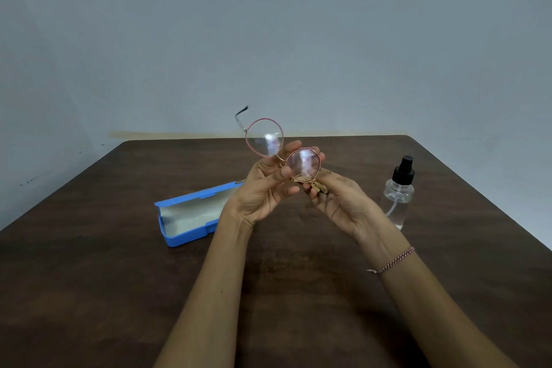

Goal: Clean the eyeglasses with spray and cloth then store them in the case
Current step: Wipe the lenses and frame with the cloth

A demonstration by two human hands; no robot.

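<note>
Round eyeglasses [264, 137] with a thin pink-gold frame are held up above the table, tilted, one dark-tipped temple sticking up at the left. My left hand [263, 191] pinches the frame near the bridge. My right hand [337, 200] holds a small brownish cloth [312, 183] against the lower edge of the right lens. The blue case [185, 215] lies open on the table to the left, its pale lining showing. A clear spray bottle [398, 191] with a black nozzle stands upright to the right, just behind my right wrist.
The dark wooden table [119, 278] fills the lower view, with its far edge against a plain grey wall. My right wrist wears a thin braided bracelet [394, 261].
</note>
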